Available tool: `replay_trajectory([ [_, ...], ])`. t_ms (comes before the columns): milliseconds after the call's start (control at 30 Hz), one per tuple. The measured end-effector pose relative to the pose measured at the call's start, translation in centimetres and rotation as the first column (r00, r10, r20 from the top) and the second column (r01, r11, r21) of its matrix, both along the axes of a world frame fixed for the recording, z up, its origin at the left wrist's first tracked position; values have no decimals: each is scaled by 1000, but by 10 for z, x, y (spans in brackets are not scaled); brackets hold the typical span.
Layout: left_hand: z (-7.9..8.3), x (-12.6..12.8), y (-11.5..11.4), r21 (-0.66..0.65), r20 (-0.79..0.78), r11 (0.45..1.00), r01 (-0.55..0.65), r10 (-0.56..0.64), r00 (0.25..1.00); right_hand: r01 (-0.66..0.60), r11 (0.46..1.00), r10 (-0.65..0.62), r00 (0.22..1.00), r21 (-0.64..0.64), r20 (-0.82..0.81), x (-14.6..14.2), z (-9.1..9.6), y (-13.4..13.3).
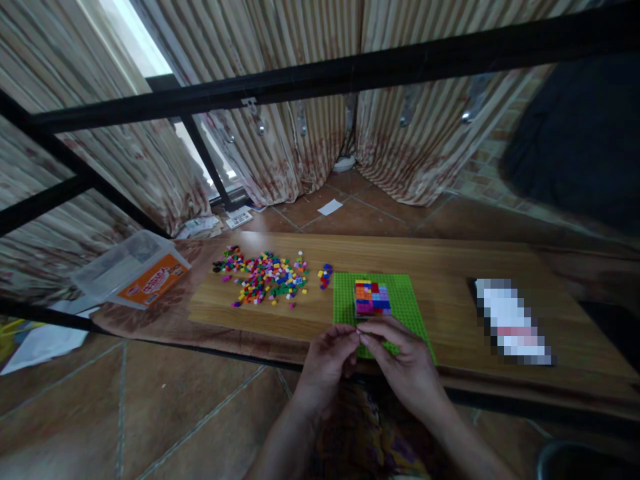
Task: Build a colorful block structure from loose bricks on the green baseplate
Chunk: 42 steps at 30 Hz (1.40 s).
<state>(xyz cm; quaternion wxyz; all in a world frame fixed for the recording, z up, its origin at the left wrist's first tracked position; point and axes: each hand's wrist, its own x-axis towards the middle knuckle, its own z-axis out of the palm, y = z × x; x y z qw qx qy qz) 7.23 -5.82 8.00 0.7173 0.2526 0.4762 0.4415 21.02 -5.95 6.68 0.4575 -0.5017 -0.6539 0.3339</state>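
My left hand [330, 357] and my right hand [403, 353] meet at the near edge of the green baseplate [405, 293]. Their fingertips pinch a tiny pinkish building brick [358, 331] between them, mostly covered by the fingers. Just beyond the fingers, a block of many-coloured bricks [373, 299] stands on the baseplate, with orange, red, blue, purple and magenta pieces on top. A small cluster of blue, yellow and red bricks [325, 275] lies left of the baseplate. Farther left spreads a large pile of loose bricks [270, 275].
The wooden board [440, 260] carries all of this. At its left stands a clear plastic box [135, 267] with an orange label. A blurred-out flat object [513, 320] lies to the right. A black metal rail [300, 80] crosses in front of the curtains [280, 153].
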Motion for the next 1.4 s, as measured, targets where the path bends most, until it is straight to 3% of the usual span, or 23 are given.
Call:
replay_trajectory([
  [267,7,7,8,-133,163,991,31,-9,987,-15,1000,14,1000,25,26,12,4,2],
  [467,6,9,10,-135,195,990,50,-23,980,-14,998,6,994,69,113,14,9,3],
  [800,8,20,11,-92,150,996,-21,35,988,5,999,-10,994,51,108,16,8,6],
  [933,6,19,12,-64,49,994,-83,86,995,124,991,-126,992,42,32,25,0,20],
  [1100,-3,11,16,14,-100,985,-174,175,980,242,970,-241,970,31,-25,34,-12,53],
  [1400,-26,-1,16,-9,-114,980,-198,196,974,203,977,-207,975,57,75,29,-24,72],
])
